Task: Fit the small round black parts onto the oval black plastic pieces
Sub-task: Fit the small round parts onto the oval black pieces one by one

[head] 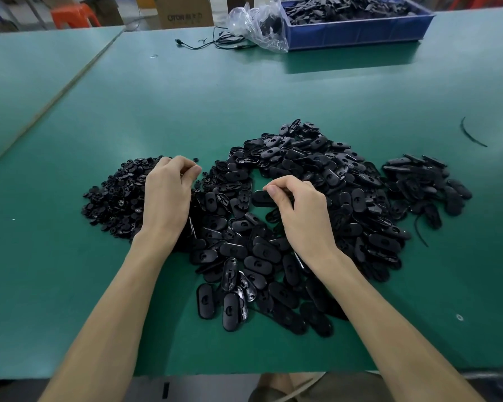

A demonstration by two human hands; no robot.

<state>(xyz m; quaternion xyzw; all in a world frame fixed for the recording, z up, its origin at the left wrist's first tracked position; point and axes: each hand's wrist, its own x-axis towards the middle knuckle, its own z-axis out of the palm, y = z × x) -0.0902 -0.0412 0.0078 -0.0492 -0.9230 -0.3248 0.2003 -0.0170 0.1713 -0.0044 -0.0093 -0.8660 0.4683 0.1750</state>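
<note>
Your left hand [169, 195] is curled over the small round parts [116, 195] heaped at the left of the bench [244, 91]; I cannot tell whether it holds one. Your right hand [302, 213] pinches an oval piece [260, 198] at the middle pile. Both are probably light, stiff and slick, so grip by the rims.
</note>
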